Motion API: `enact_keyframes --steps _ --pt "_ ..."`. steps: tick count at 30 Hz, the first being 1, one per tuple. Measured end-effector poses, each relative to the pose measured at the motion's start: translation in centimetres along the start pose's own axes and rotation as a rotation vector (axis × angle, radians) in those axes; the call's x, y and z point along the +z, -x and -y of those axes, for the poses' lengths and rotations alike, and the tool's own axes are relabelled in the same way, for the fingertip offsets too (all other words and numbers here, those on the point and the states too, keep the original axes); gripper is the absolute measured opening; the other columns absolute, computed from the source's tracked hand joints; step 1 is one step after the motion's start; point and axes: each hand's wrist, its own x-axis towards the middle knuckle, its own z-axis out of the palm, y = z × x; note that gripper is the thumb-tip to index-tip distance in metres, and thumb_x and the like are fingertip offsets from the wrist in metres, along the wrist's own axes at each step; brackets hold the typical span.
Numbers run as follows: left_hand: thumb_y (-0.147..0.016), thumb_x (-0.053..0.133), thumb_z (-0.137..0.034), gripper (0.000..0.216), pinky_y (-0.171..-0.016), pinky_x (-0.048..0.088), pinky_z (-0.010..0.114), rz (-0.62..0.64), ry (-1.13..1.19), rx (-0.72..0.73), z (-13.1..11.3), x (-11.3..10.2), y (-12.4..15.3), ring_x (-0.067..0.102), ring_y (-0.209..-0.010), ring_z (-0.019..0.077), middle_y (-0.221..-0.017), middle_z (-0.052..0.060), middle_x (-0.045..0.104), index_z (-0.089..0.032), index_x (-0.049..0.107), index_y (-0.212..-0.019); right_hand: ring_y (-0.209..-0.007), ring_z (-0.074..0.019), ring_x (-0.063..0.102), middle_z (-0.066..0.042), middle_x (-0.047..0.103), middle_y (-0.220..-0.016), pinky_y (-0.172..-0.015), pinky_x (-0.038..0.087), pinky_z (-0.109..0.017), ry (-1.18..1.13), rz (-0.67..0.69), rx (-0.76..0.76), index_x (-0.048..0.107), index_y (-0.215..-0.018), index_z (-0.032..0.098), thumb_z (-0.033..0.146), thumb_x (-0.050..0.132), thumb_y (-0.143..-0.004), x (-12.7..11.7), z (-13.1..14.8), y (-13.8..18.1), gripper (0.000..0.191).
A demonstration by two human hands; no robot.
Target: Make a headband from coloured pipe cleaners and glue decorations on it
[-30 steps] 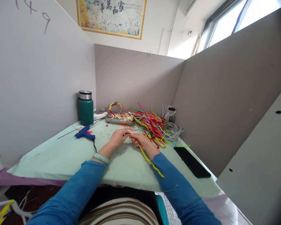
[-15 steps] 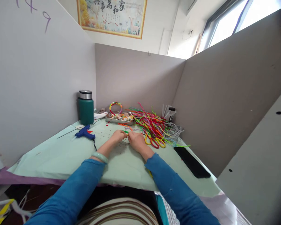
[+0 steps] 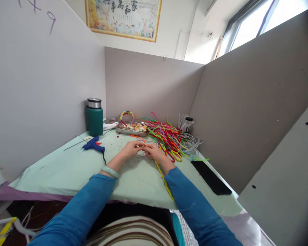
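My left hand (image 3: pixel 130 149) and my right hand (image 3: pixel 153 151) meet over the middle of the table, fingertips pinched together. A bit of yellow shows between them. From under my right hand a thin yellow cord (image 3: pixel 161 174) trails down toward the front edge, passing beside my right sleeve. Its upper end is mostly hidden by my fingers. Just beyond my hands lies a short orange cord (image 3: pixel 137 137). To the right of them spreads a tangled heap of coloured cords (image 3: pixel 166 135), with red and yellow loops at its near side.
A metal tray (image 3: pixel 132 133) of small pieces holds a multicoloured ring (image 3: pixel 127 118). At left are a blue glue gun (image 3: pixel 93 144) and a green bottle (image 3: pixel 94 118). Coiled grey cord (image 3: pixel 191 141) and a black flat slab (image 3: pixel 210 177) lie at right. Partitions (image 3: pixel 154 75) enclose the table.
My fingertips have come together, and the green piece that showed between them is out of sight. More of the yellow cord now shows, stretching from my right hand toward the front edge.
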Motion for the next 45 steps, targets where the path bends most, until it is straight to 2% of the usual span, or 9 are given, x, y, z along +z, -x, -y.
enact_keyframes --steps 9,12,16,21,25,28,33,38,45 --pt "-0.066 0.060 -0.037 0.026 -0.046 0.030 0.020 0.006 -0.035 0.011 -0.7 -0.6 0.3 0.040 -0.047 0.0078 -0.052 -0.002 0.052 -0.012 0.066 -0.069 -0.036 -0.0023 0.021 0.008 0.039 -0.053 -0.038 0.013 -0.019 -0.014 0.227 0.071 0.050 -0.073 0.017 0.035 0.062 -0.069 -0.4 0.8 0.7 0.021" --pt "-0.066 0.060 -0.036 0.023 -0.046 0.028 0.020 -0.024 -0.055 -0.025 -0.4 -0.6 0.2 0.038 -0.047 0.0076 -0.050 -0.003 0.049 -0.013 0.061 -0.063 -0.039 -0.0042 0.030 0.006 0.043 -0.055 -0.040 0.019 -0.019 0.189 0.106 -0.015 0.051 -0.072 0.017 0.038 0.056 -0.073 -0.1 0.6 0.5 0.021" --pt "-0.063 0.061 -0.026 0.018 -0.042 0.022 0.020 -0.159 -0.078 -0.221 0.1 -0.5 -0.2 0.035 -0.044 0.0067 -0.044 -0.004 0.043 -0.015 0.051 -0.052 -0.054 -0.0097 0.047 0.001 0.052 -0.060 -0.051 0.030 -0.020 0.702 -0.191 -0.343 0.053 -0.068 0.017 0.032 0.047 -0.079 1.1 0.5 0.6 0.019" --pt "-0.063 0.058 -0.023 0.025 -0.037 0.013 0.021 -0.128 0.389 -0.563 -0.1 -1.0 -0.3 0.017 -0.035 0.0037 -0.041 -0.008 0.029 -0.018 0.037 -0.051 -0.060 -0.0120 0.047 -0.004 0.057 -0.066 -0.057 0.031 -0.023 1.116 -0.295 -0.643 0.056 -0.070 0.016 0.023 0.045 -0.080 2.9 0.9 0.8 0.017" --pt "-0.064 0.062 -0.029 0.025 -0.036 0.013 0.020 -0.116 0.568 -0.415 -0.6 -1.2 0.1 0.018 -0.035 0.0020 -0.046 -0.008 0.031 -0.016 0.042 -0.057 -0.053 -0.0102 0.044 0.001 0.051 -0.057 -0.053 0.033 -0.022 0.731 -0.370 -0.470 0.054 -0.068 0.018 0.029 0.046 -0.080 2.8 0.7 0.1 0.019" --pt "-0.064 0.065 -0.036 0.027 -0.037 0.018 0.019 -0.128 0.576 -0.319 -0.9 -1.1 0.3 0.025 -0.037 0.0017 -0.055 -0.004 0.044 -0.013 0.054 -0.071 -0.045 -0.0080 0.038 0.005 0.043 -0.050 -0.047 0.035 -0.021 0.287 -0.260 -0.254 0.053 -0.067 0.018 0.035 0.050 -0.076 2.1 0.5 -0.1 0.019" --pt "-0.069 0.060 -0.032 0.029 -0.049 0.036 0.021 -0.225 0.156 -0.022 -0.7 -0.9 0.1 0.044 -0.052 0.0068 -0.084 0.004 0.060 -0.015 0.064 -0.092 -0.038 -0.0047 0.027 0.008 0.039 -0.048 -0.041 0.031 -0.021 -0.115 -0.114 -0.092 0.053 -0.070 0.018 0.037 0.060 -0.069 1.5 0.8 0.2 0.020" --pt "-0.072 0.057 -0.021 0.013 -0.069 0.041 0.023 -0.254 -0.261 0.273 -0.1 -0.8 0.1 0.054 -0.077 0.0130 -0.098 0.007 0.061 -0.018 0.068 -0.079 -0.036 -0.0036 0.024 0.008 0.037 -0.047 -0.037 0.023 -0.020 -0.220 -0.053 -0.005 0.051 -0.068 0.017 0.034 0.062 -0.067 1.2 0.8 0.1 0.020" --pt "-0.070 0.061 -0.035 0.021 -0.055 0.031 0.022 -0.177 -0.289 0.085 0.0 -0.7 0.3 0.048 -0.059 0.0123 -0.062 0.003 0.059 -0.017 0.063 -0.059 -0.040 -0.0054 0.030 0.008 0.035 -0.048 -0.046 0.042 -0.024 -0.005 -0.162 -0.162 0.048 -0.059 0.018 0.034 0.059 -0.069 1.0 0.4 -0.1 0.022"
